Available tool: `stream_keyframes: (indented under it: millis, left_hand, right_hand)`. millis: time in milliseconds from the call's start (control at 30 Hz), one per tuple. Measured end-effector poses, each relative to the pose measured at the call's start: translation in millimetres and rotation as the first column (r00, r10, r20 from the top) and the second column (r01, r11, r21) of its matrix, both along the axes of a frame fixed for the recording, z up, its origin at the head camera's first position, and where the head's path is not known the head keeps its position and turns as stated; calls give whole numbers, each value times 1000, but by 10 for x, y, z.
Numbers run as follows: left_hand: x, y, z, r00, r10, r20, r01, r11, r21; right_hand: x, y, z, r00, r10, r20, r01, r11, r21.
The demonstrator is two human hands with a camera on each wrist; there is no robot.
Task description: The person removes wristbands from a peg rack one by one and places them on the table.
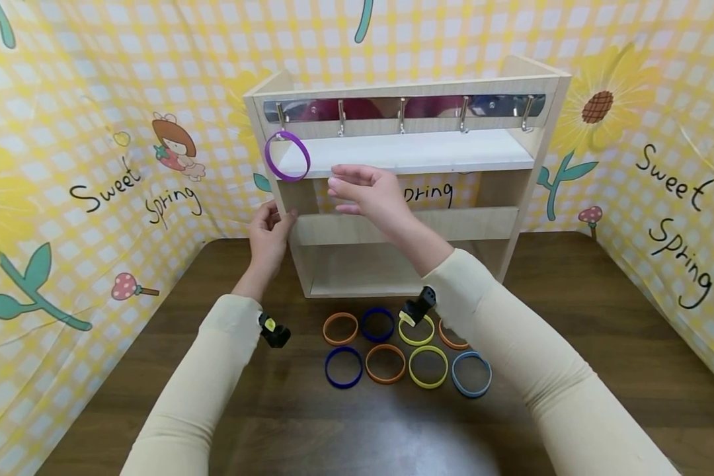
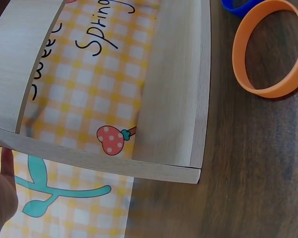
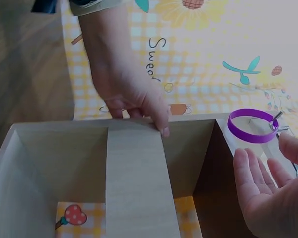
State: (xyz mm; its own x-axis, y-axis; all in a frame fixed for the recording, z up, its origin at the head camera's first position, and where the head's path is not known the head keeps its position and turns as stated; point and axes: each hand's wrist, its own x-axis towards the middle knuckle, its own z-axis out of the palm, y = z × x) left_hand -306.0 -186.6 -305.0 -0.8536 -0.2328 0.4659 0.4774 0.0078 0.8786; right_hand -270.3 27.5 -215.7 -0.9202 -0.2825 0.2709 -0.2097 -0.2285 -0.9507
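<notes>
A purple wristband (image 1: 287, 156) hangs from the leftmost hook (image 1: 281, 118) of the metal hook rail on a small wooden shelf (image 1: 404, 225). My right hand (image 1: 371, 195) is just right of the band, apart from it, fingers extended and holding nothing; the right wrist view shows its palm near the purple band (image 3: 253, 125). At the shelf's left side, my left hand (image 1: 269, 231) grips the side panel, its thumb on the front edge. In the right wrist view that left hand (image 3: 134, 94) holds the panel by the crossboard (image 3: 139, 173). Only part of it appears in the left wrist view.
On the dark wooden table (image 1: 309, 423), several wristbands lie in two rows before the shelf: orange (image 1: 340, 329), dark blue (image 1: 343, 367), yellow (image 1: 428, 367) and light blue (image 1: 471, 374). My right sleeve partly covers one orange band. Patterned cloth (image 1: 125, 79) surrounds the table.
</notes>
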Motion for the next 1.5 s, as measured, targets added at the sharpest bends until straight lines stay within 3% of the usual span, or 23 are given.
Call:
stream_keyframes:
  millis: [700,1500]
  left_hand:
    - [0,-16,-29,1000,1,-18,-2,1000,-3]
    - [1,-15,-4,1000,-3,-23,3,1000,-4]
  right_hand:
    - [-69,-388,137,986,-50,161,47,999,27]
    - [-74,-604,182,982,-99,162,111,992,-64]
